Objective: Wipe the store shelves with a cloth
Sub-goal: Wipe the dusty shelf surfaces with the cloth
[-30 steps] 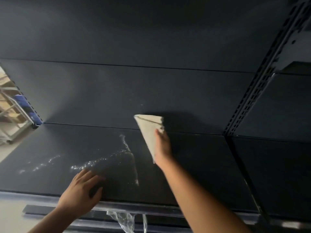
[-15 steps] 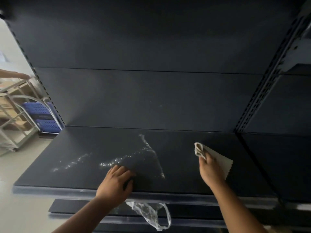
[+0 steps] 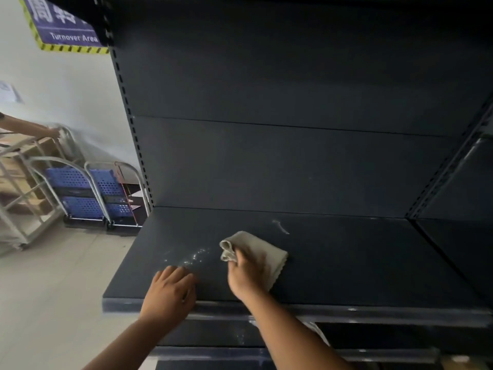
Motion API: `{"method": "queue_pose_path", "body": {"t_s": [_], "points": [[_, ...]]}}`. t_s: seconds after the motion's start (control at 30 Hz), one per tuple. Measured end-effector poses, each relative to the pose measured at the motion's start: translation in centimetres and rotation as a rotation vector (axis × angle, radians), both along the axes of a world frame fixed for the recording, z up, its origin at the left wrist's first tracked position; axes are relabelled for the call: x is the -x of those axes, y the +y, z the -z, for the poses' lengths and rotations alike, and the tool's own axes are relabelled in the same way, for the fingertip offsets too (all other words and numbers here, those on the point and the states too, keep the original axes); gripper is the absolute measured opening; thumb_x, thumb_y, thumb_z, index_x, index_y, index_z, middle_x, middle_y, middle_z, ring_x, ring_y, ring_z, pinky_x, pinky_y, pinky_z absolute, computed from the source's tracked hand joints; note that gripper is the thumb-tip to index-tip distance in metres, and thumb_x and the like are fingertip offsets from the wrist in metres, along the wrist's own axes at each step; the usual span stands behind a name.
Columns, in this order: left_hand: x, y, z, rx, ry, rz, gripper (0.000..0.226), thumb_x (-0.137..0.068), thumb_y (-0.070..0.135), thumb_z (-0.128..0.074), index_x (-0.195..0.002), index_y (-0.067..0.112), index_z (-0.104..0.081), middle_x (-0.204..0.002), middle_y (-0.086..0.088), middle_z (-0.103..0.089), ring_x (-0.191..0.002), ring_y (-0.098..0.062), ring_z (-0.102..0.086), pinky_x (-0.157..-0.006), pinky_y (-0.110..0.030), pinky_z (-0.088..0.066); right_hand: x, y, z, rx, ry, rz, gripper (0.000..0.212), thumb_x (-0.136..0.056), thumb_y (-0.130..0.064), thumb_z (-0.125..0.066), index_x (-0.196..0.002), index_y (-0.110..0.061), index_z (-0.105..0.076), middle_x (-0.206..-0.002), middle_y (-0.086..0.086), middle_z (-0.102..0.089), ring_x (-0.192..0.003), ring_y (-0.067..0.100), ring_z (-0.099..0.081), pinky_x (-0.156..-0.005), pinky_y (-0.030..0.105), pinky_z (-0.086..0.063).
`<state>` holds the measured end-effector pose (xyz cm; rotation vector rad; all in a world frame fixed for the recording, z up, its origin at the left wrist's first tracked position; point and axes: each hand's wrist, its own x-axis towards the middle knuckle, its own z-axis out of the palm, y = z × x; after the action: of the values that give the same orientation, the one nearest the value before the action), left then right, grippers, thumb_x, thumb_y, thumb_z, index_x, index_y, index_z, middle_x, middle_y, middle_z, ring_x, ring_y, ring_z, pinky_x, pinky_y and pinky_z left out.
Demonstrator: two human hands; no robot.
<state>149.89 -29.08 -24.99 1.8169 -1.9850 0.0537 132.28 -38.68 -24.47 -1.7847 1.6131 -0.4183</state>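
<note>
A dark grey metal shelf (image 3: 346,263) runs across the middle of the view, with a dark back panel behind it. My right hand (image 3: 248,276) presses a beige cloth (image 3: 269,249) flat on the shelf, near its middle; the cloth bunches at my fingers. My left hand (image 3: 172,289) rests palm down on the shelf's front edge, fingers spread, holding nothing. White dust specks (image 3: 194,259) lie between the two hands. A short white streak (image 3: 280,227) remains further back.
A lower shelf (image 3: 213,335) sits below the front edge. To the left stand blue folding trolleys (image 3: 98,193) and a metal rack (image 3: 24,188) on a pale floor; another person's arm (image 3: 29,128) reaches to it. A "Turnover Area" sign (image 3: 66,25) hangs top left.
My right hand swept the cloth from the back of the shelf to the right, then left across the dusty patch. Most of the white streaks are gone. The left hand stayed at the front edge.
</note>
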Motion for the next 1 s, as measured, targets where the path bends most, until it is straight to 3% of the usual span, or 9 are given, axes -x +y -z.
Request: {"method": "queue_pose_path", "body": {"t_s": [0.1, 0.23, 0.3, 0.4, 0.53, 0.67, 0.77, 0.9, 1.0], "points": [[-2.7, 0.3, 0.5, -0.042, 0.014, -0.034, 0.022, -0.079, 0.035, -0.049, -0.088, 0.026, -0.066, -0.085, 0.005, -0.062, -0.081, -0.021, -0.054, -0.070, -0.037, -0.043, -4.6, 1.3, -0.6, -0.061, -0.246, -0.020, 0.040, -0.097, -0.038, -0.035, -0.136, -0.041, -0.043, -0.149, 0.008, -0.040, -0.142, 0.032, -0.026, -0.117, 0.046, -0.022], [-3.3, 0.2, 0.7, -0.084, 0.035, -0.026, 0.027, -0.082, 0.040, -0.046, -0.098, 0.031, -0.065, -0.091, 0.010, -0.060, -0.088, -0.017, -0.052, -0.079, -0.034, -0.043, -3.1, 1.7, -1.7, -0.028, -0.675, 0.095, 0.029, -0.096, -0.022, -0.045, -0.120, -0.032, -0.058, -0.123, -0.005, -0.062, -0.113, 0.010, -0.057, -0.092, 0.022, -0.042], [-3.2, 0.0, 0.6, -0.094, 0.048, -0.020, 0.027, -0.083, 0.040, -0.044, -0.099, 0.031, -0.065, -0.091, 0.010, -0.060, -0.088, -0.017, -0.051, -0.079, -0.034, -0.043, 0.0, 1.0, -2.1, 0.044, -0.741, 0.282, 0.015, -0.096, -0.021, -0.051, -0.105, -0.026, -0.060, -0.118, 0.003, -0.065, -0.107, 0.015, -0.060, -0.089, 0.025, -0.043], [-3.2, -0.1, 0.7, -0.105, 0.056, -0.016, 0.027, -0.083, 0.038, -0.043, -0.097, 0.028, -0.064, -0.092, 0.008, -0.060, -0.088, -0.018, -0.051, -0.080, -0.035, -0.044, 5.6, -1.1, -3.1, 0.082, -0.881, 0.493, 0.022, -0.096, -0.022, -0.053, -0.116, -0.016, -0.059, -0.123, 0.010, -0.064, -0.110, 0.022, -0.060, -0.099, 0.037, -0.046], [-3.0, -0.2, 0.9, -0.099, 0.042, -0.009, 0.026, -0.083, 0.035, -0.043, -0.092, 0.023, -0.065, -0.090, 0.005, -0.060, -0.086, -0.021, -0.051, -0.078, -0.037, -0.045, 13.0, -3.8, -5.7, 0.214, -0.962, 0.599, 0.018, -0.098, -0.020, -0.048, -0.110, -0.024, -0.060, -0.111, 0.002, -0.067, -0.090, 0.012, -0.067, -0.075, 0.031, -0.056], [-3.0, -0.1, 0.8, -0.095, 0.031, -0.020, 0.029, -0.082, 0.034, -0.043, -0.092, 0.020, -0.067, -0.090, 0.003, -0.061, -0.086, -0.023, -0.052, -0.078, -0.037, -0.045, 17.7, -7.5, -6.7, 0.359, -0.727, 0.647, 0.032, -0.098, -0.021, -0.044, -0.129, -0.020, -0.054, -0.128, 0.008, -0.059, -0.116, 0.025, -0.056, -0.100, 0.036, -0.042], [-2.8, 0.0, 0.5, -0.091, 0.044, -0.028, 0.027, -0.080, 0.032, -0.046, -0.089, 0.019, -0.067, -0.088, 0.002, -0.062, -0.084, -0.024, -0.053, -0.075, -0.037, -0.046, 18.5, -10.2, -5.9, 0.381, -0.419, 0.641, 0.034, -0.097, -0.029, -0.041, -0.129, -0.025, -0.050, -0.129, 0.012, -0.060, -0.115, 0.033, -0.055, -0.091, 0.036, -0.040], [-2.9, -0.3, 0.4, -0.095, 0.058, -0.027, 0.022, -0.077, 0.030, -0.050, -0.087, 0.020, -0.068, -0.086, 0.004, -0.061, -0.082, -0.023, -0.054, -0.075, -0.033, -0.042, 16.1, -13.5, -2.7, 0.239, -0.047, 0.450, 0.035, -0.099, -0.028, -0.036, -0.131, -0.020, -0.050, -0.127, 0.018, -0.059, -0.113, 0.040, -0.054, -0.094, 0.045, -0.043], [-2.9, -0.4, 0.5, -0.086, 0.061, -0.008, 0.020, -0.075, 0.027, -0.054, -0.090, 0.021, -0.067, -0.087, 0.004, -0.061, -0.081, -0.021, -0.054, -0.076, -0.028, -0.038, 12.8, -15.0, -0.3, 0.111, 0.322, 0.297, 0.042, -0.098, -0.035, -0.030, -0.140, -0.034, -0.039, -0.146, 0.006, -0.044, -0.135, 0.036, -0.034, -0.112, 0.052, -0.024]]}}
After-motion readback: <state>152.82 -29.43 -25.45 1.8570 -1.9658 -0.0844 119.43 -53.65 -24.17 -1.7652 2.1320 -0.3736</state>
